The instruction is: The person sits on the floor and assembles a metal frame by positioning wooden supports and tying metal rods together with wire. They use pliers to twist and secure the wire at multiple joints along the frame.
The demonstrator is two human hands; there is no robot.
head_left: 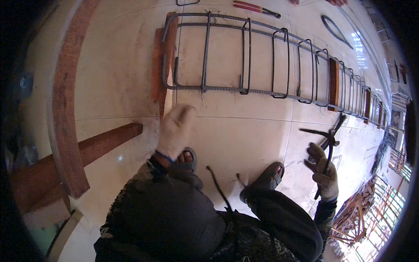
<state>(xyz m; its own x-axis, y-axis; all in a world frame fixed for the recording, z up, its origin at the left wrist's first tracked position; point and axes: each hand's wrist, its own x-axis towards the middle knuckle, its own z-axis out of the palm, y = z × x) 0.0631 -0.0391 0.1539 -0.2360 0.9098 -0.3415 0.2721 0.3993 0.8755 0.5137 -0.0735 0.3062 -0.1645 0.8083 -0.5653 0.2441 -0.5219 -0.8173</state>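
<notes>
A long rebar cage of ribbed bars and rectangular stirrups lies across the tiled floor in front of me, propped on wooden blocks. My left hand, in a pale work glove, is just below the cage's left end. It is smeared by motion, so its fingers and anything in them do not show clearly. Low on the right, my gloved right hand grips a dark crossed-arm hand tool. One arm of that tool runs down through the palm; the others spread above the hand, short of the cage. Some fingers look partly extended.
Wooden beams stand and lie at the left. Wooden blocks support the cage. Beyond it are a red-handled cutter, a black loop and part of another person. My sandalled feet are below the cage.
</notes>
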